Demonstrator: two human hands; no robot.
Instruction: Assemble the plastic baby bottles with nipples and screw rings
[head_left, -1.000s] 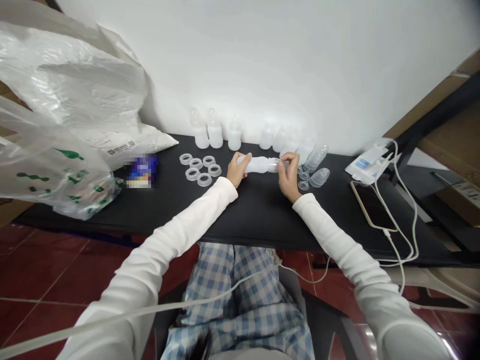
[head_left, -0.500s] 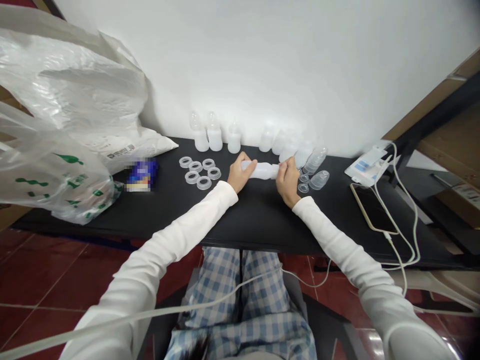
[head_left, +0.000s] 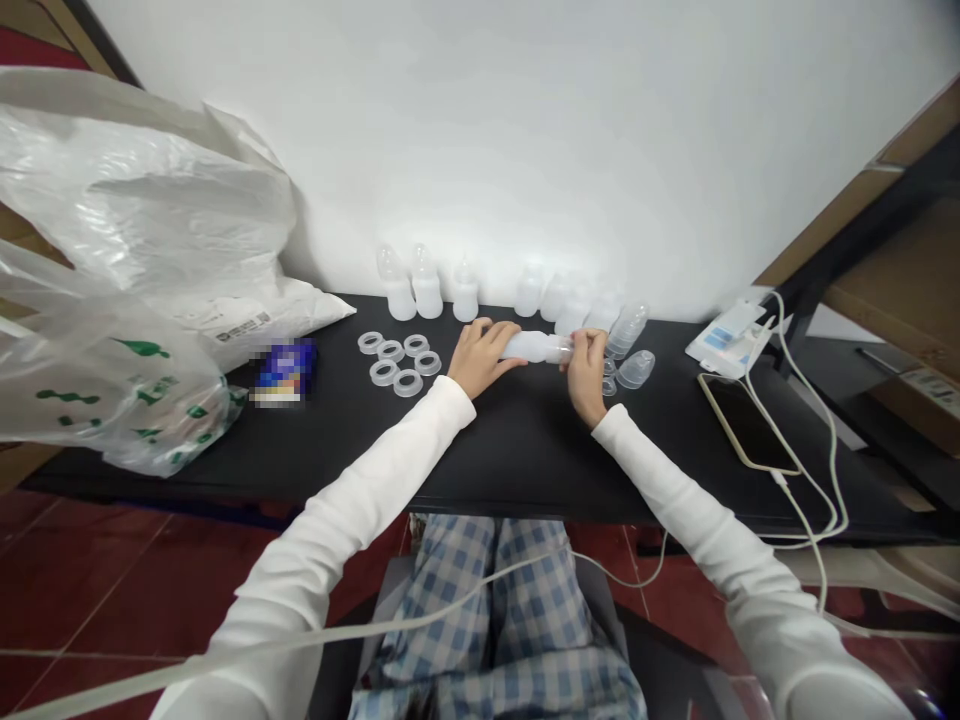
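Observation:
A frosted white baby bottle (head_left: 527, 346) lies on its side just above the table, between my hands. My left hand (head_left: 484, 358) is closed around its base end. The fingers of my right hand (head_left: 589, 368) pinch the translucent collar end, and partly hide what sits there. Left of my left hand lie several translucent screw rings (head_left: 407, 382). Beside my right hand are small clear nipples (head_left: 609, 376), a clear dome cap (head_left: 636, 369) and a stack of clear caps (head_left: 628, 328). Against the wall stand capped bottles (head_left: 427, 290) and several uncapped bottles (head_left: 529, 292).
White plastic bags (head_left: 150, 230) fill the table's left side, with a blue packet (head_left: 286, 370) in front. On the right lie a phone (head_left: 750, 422) with a charging cable (head_left: 832, 450) and a white-blue package (head_left: 726, 338). A cable also crosses my lap.
My left hand has changed its hold, its fingers now lying over the bottle's base. My right hand has moved slightly right, uncovering more of the collar end. The camera view has tilted up a little.

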